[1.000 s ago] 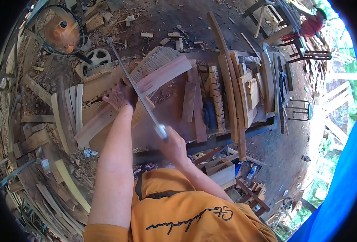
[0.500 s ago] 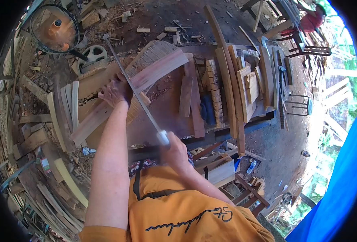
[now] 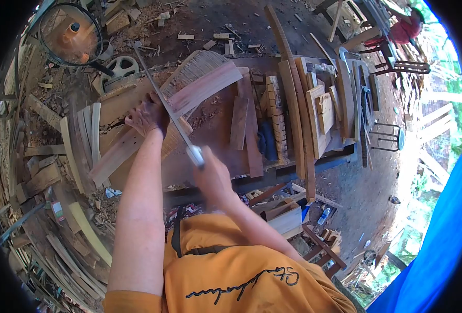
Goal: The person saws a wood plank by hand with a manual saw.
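My right hand (image 3: 213, 178), slightly smeared by motion, is wrapped round the pale handle of a handsaw (image 3: 164, 101). Its long narrow blade slants up and left across a wooden board (image 3: 205, 89), with the tip beyond the board's far side. My left hand (image 3: 148, 116) presses on the same board just left of the blade, fingers spread. The board lies diagonally, over a wide rough-grained slab (image 3: 197, 67) on the workbench (image 3: 199, 148). Part of the board is hidden under my left hand.
Several long planks (image 3: 292, 112) and short offcuts (image 3: 322, 112) are stacked on the right side of the bench. A round fan (image 3: 70, 35) stands at the far left. Wood scraps litter the floor. A person in red (image 3: 404, 28) is at the far right.
My right hand and the saw have moved up and left, bringing the handle nearer the board. My left hand still presses on the board, which looks much the same.
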The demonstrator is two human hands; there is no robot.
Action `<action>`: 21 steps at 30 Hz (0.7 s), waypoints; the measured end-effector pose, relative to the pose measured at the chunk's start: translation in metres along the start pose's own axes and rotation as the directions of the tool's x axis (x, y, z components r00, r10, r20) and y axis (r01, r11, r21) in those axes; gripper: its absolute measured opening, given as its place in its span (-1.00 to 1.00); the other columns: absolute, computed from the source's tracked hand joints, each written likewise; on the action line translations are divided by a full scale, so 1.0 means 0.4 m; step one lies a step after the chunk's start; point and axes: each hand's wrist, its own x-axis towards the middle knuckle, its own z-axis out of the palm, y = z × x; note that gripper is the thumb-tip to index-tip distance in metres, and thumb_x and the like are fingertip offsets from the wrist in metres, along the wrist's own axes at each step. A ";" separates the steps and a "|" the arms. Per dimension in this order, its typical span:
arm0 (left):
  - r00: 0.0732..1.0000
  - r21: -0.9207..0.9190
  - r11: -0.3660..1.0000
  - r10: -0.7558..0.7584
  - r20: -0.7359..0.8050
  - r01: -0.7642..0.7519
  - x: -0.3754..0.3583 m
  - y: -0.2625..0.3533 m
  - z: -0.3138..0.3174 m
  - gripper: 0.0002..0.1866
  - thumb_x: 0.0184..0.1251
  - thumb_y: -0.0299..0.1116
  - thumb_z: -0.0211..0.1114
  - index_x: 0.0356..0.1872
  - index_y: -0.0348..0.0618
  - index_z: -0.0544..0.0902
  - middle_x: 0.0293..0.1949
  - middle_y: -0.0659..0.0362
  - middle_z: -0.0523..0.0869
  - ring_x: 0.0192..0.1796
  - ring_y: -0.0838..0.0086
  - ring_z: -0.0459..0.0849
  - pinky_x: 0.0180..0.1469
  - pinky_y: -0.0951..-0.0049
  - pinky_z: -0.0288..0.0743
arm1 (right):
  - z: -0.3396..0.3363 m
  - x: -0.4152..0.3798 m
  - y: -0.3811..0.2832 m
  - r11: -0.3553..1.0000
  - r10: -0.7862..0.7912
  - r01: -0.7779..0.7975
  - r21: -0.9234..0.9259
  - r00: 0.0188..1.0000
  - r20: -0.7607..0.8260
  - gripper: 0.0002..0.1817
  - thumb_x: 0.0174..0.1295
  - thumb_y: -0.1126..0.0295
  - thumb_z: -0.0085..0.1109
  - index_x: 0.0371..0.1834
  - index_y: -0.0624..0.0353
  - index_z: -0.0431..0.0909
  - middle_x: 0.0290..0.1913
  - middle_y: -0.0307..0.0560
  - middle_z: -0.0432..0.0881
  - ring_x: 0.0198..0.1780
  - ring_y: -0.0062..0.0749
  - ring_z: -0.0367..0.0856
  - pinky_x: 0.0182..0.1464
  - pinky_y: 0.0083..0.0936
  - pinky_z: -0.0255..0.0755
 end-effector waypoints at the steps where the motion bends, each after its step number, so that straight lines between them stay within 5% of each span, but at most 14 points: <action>1: 1.000 0.009 1.000 0.015 -0.027 -0.015 -0.003 -0.003 -0.001 -0.47 0.51 0.10 -0.27 -0.03 0.16 0.69 -0.06 0.08 0.76 0.15 0.09 0.59 0.26 0.00 0.09 | 0.003 0.011 0.000 1.000 -0.003 0.003 0.004 1.000 -0.001 -0.65 0.10 0.52 0.26 -0.06 0.21 0.39 -0.27 0.21 0.59 -0.19 0.22 0.61 -0.18 -0.04 0.50; 6: 1.000 -0.048 0.999 -0.020 0.016 0.021 -0.006 0.008 -0.030 -0.47 0.49 0.04 -0.26 -0.10 0.14 0.75 -0.10 0.07 0.78 0.13 0.16 0.59 0.23 0.05 0.10 | -0.006 -0.105 0.063 0.999 -0.010 0.011 0.046 1.000 -0.020 -0.68 0.10 0.53 0.26 -0.08 0.18 0.41 -0.26 0.23 0.60 -0.19 0.24 0.61 -0.20 -0.03 0.48; 10: 0.999 -0.054 0.998 -0.031 -0.041 0.029 -0.005 0.003 -0.019 -0.42 0.49 0.10 -0.28 -0.04 0.02 0.69 -0.11 0.02 0.77 0.13 0.09 0.61 0.29 0.02 0.09 | -0.092 -0.255 0.111 0.962 0.188 -0.192 0.195 0.981 0.040 -0.81 0.24 0.42 0.30 -0.18 0.17 0.49 -0.33 0.19 0.63 -0.30 0.17 0.64 -0.30 -0.19 0.50; 14: 0.996 -0.175 0.984 -0.003 -0.084 -0.012 -0.012 -0.004 -0.013 -0.46 0.50 0.01 -0.27 -0.08 -0.01 0.70 0.01 0.08 0.74 0.20 0.16 0.56 0.33 0.04 0.07 | -0.167 -0.244 0.088 0.973 0.006 -0.002 0.230 1.000 -0.015 -0.76 0.24 0.43 0.31 -0.08 0.22 0.51 -0.29 0.12 0.64 -0.34 -0.04 0.67 -0.26 -0.31 0.52; 21: 0.998 -0.164 0.986 -0.009 -0.066 -0.002 -0.008 -0.005 -0.015 -0.53 0.48 -0.05 -0.21 -0.18 0.04 0.72 -0.07 0.18 0.75 0.11 0.29 0.58 0.28 0.11 0.08 | -0.131 -0.168 0.050 0.984 -0.054 0.056 0.166 0.998 -0.018 -0.74 0.28 0.42 0.26 -0.04 0.23 0.47 -0.24 0.17 0.62 -0.27 0.10 0.65 -0.24 -0.25 0.52</action>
